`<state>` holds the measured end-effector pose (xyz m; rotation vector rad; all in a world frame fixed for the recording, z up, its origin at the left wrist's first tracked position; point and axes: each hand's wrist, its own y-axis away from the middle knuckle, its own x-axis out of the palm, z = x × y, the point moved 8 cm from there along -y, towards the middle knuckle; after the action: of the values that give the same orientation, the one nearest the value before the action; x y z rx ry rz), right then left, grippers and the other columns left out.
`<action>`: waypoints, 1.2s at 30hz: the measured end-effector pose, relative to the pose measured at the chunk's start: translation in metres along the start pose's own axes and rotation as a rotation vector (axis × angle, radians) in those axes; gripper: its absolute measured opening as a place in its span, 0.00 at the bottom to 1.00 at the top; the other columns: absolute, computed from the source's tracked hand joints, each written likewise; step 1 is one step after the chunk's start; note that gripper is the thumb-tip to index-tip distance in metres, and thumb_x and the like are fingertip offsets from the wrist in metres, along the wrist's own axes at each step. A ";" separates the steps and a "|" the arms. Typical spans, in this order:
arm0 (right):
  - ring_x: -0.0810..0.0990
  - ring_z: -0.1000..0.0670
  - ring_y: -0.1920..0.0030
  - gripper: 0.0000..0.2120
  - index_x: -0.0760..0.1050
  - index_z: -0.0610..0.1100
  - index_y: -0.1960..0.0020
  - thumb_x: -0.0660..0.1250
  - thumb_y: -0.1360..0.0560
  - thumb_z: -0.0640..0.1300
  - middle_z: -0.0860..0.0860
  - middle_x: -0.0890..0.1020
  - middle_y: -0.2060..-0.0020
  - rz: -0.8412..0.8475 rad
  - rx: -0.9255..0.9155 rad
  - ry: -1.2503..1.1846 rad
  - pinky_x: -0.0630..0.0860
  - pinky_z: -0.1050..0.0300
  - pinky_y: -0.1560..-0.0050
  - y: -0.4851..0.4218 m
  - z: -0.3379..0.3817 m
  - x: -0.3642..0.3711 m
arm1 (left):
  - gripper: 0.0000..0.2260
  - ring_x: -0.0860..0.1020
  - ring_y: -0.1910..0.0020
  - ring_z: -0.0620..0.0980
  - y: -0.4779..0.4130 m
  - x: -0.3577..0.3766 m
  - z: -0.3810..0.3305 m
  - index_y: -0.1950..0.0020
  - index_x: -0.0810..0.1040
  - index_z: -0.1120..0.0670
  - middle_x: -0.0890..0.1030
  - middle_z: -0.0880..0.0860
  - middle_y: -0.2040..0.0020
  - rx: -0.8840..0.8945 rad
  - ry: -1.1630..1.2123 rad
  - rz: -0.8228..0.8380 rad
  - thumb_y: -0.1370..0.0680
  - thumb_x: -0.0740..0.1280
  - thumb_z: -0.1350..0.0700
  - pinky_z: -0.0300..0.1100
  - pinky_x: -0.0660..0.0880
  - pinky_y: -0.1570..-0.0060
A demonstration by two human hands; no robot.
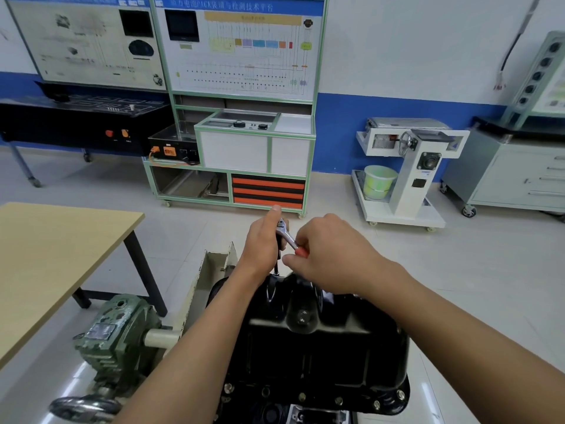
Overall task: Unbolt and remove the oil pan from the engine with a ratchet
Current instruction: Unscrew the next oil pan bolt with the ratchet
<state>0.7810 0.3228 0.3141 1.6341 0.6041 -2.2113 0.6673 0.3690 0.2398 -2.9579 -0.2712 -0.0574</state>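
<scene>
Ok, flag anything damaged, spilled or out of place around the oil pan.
Nothing spilled or askew on the black oil pan; its near flange bolts sit in place. The green gearbox beside it has chipped, worn paint. On the far wall a black cable dangles with loose coloured ends.

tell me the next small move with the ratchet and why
Probably swing the red handle of the chrome ratchet a short stroke with the right hand, while the left hand steadies its head. Its black extension stands upright at the far rim of the black oil pan, apparently on a bolt, and the near rim's bolts are still seated.
</scene>
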 end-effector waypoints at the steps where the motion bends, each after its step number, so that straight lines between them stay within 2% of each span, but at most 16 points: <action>1: 0.73 0.49 0.68 0.16 0.70 0.46 0.71 0.69 0.28 0.51 0.52 0.71 0.75 0.013 0.005 -0.010 0.66 0.55 0.69 0.000 -0.003 -0.001 | 0.24 0.68 0.63 0.56 0.001 0.001 -0.001 0.62 0.74 0.59 0.72 0.62 0.64 0.008 -0.013 0.012 0.23 0.56 0.39 0.48 0.64 0.62; 3: 0.74 0.47 0.67 0.13 0.74 0.47 0.69 0.70 0.28 0.50 0.52 0.73 0.74 0.031 0.013 0.038 0.69 0.55 0.67 0.001 -0.010 -0.007 | 0.22 0.72 0.65 0.54 0.002 0.003 -0.002 0.62 0.78 0.56 0.74 0.61 0.65 0.027 -0.027 0.041 0.22 0.55 0.41 0.44 0.67 0.65; 5: 0.75 0.45 0.61 0.07 0.81 0.50 0.59 0.70 0.26 0.52 0.53 0.72 0.70 0.004 0.004 0.183 0.67 0.55 0.64 0.000 -0.015 -0.016 | 0.22 0.75 0.69 0.49 0.003 0.007 -0.004 0.61 0.80 0.57 0.77 0.56 0.68 0.059 -0.005 0.088 0.19 0.55 0.47 0.39 0.69 0.68; 8: 0.74 0.44 0.59 0.07 0.82 0.53 0.47 0.68 0.24 0.51 0.51 0.72 0.62 -0.050 0.000 0.345 0.67 0.55 0.61 -0.005 -0.019 -0.024 | 0.21 0.77 0.70 0.48 0.006 0.012 -0.005 0.64 0.80 0.58 0.81 0.54 0.70 0.063 -0.009 0.141 0.21 0.56 0.49 0.39 0.68 0.70; 11: 0.76 0.44 0.59 0.08 0.82 0.54 0.47 0.67 0.23 0.45 0.51 0.71 0.63 -0.100 0.008 0.399 0.66 0.56 0.64 -0.011 -0.022 -0.023 | 0.21 0.76 0.67 0.54 0.007 0.011 -0.003 0.68 0.82 0.55 0.82 0.60 0.67 0.042 0.003 0.145 0.24 0.56 0.47 0.45 0.65 0.67; 13: 0.73 0.44 0.61 0.09 0.82 0.54 0.49 0.66 0.24 0.42 0.53 0.66 0.67 -0.150 0.013 0.425 0.62 0.57 0.68 -0.017 -0.026 -0.022 | 0.23 0.75 0.66 0.55 0.007 0.010 -0.002 0.65 0.85 0.54 0.83 0.63 0.64 0.041 -0.018 0.153 0.24 0.55 0.47 0.45 0.64 0.67; 15: 0.72 0.45 0.61 0.11 0.82 0.55 0.49 0.65 0.24 0.41 0.53 0.68 0.67 -0.203 0.021 0.397 0.60 0.56 0.69 -0.024 -0.032 -0.021 | 0.24 0.76 0.67 0.51 0.007 0.013 -0.001 0.60 0.86 0.55 0.85 0.58 0.63 0.047 -0.037 0.181 0.23 0.53 0.47 0.42 0.66 0.69; 17: 0.75 0.46 0.53 0.13 0.81 0.54 0.47 0.63 0.23 0.39 0.53 0.78 0.58 -0.242 -0.003 0.347 0.68 0.54 0.64 -0.031 -0.037 -0.016 | 0.25 0.79 0.69 0.49 0.008 0.019 -0.001 0.58 0.84 0.60 0.86 0.57 0.62 0.051 -0.034 0.218 0.22 0.52 0.47 0.38 0.71 0.68; 19: 0.74 0.46 0.42 0.16 0.79 0.53 0.40 0.62 0.22 0.38 0.53 0.81 0.42 -0.262 -0.054 0.290 0.75 0.51 0.52 -0.037 -0.039 -0.010 | 0.25 0.78 0.69 0.51 0.008 0.023 0.000 0.63 0.81 0.60 0.83 0.59 0.66 0.043 -0.034 0.249 0.22 0.54 0.45 0.39 0.72 0.66; 21: 0.69 0.47 0.33 0.21 0.73 0.50 0.30 0.62 0.21 0.37 0.53 0.73 0.29 -0.244 -0.103 0.201 0.72 0.51 0.38 -0.041 -0.040 -0.003 | 0.24 0.74 0.71 0.50 0.010 0.023 0.000 0.69 0.77 0.57 0.77 0.56 0.71 0.028 -0.051 0.253 0.23 0.56 0.42 0.40 0.69 0.67; 24: 0.65 0.46 0.31 0.26 0.65 0.46 0.23 0.63 0.20 0.40 0.52 0.66 0.24 -0.189 -0.158 0.193 0.66 0.52 0.32 -0.042 -0.041 0.006 | 0.25 0.70 0.73 0.48 0.008 0.018 0.001 0.72 0.74 0.54 0.73 0.53 0.74 -0.010 -0.005 0.199 0.22 0.55 0.41 0.35 0.67 0.71; 26: 0.66 0.45 0.32 0.26 0.65 0.47 0.24 0.64 0.21 0.42 0.52 0.68 0.25 -0.186 -0.166 0.203 0.67 0.49 0.32 -0.038 -0.046 0.006 | 0.25 0.70 0.74 0.47 0.006 0.016 0.000 0.74 0.74 0.52 0.72 0.52 0.75 -0.016 -0.016 0.153 0.23 0.54 0.40 0.34 0.67 0.72; 28: 0.68 0.46 0.36 0.22 0.71 0.48 0.28 0.65 0.21 0.44 0.52 0.74 0.31 -0.211 -0.154 0.196 0.70 0.48 0.36 -0.032 -0.050 -0.001 | 0.26 0.70 0.74 0.47 0.004 0.012 0.002 0.74 0.74 0.52 0.72 0.52 0.75 -0.024 -0.017 0.110 0.21 0.54 0.40 0.34 0.67 0.73; 30: 0.73 0.46 0.43 0.13 0.78 0.48 0.38 0.64 0.22 0.46 0.52 0.80 0.42 -0.256 -0.124 0.182 0.73 0.48 0.43 -0.023 -0.050 -0.011 | 0.28 0.70 0.74 0.47 0.003 0.007 0.004 0.71 0.73 0.54 0.72 0.51 0.75 -0.028 -0.004 0.074 0.16 0.54 0.41 0.33 0.68 0.73; 32: 0.76 0.45 0.50 0.09 0.81 0.47 0.49 0.63 0.22 0.48 0.51 0.80 0.54 -0.269 -0.070 0.179 0.75 0.51 0.53 -0.014 -0.050 -0.018 | 0.27 0.70 0.73 0.48 0.001 0.006 0.004 0.70 0.73 0.54 0.73 0.51 0.75 -0.017 0.001 0.060 0.17 0.55 0.41 0.34 0.68 0.72; 36: 0.79 0.46 0.57 0.11 0.81 0.49 0.56 0.65 0.26 0.55 0.52 0.80 0.61 -0.120 -0.002 0.177 0.77 0.53 0.58 -0.001 -0.035 -0.015 | 0.24 0.68 0.73 0.49 0.001 0.007 0.001 0.68 0.72 0.56 0.72 0.53 0.74 0.003 0.001 0.069 0.22 0.56 0.39 0.37 0.66 0.72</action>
<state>0.8139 0.3415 0.3193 1.8512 0.7706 -2.1602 0.6743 0.3696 0.2394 -2.9616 -0.1680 -0.0490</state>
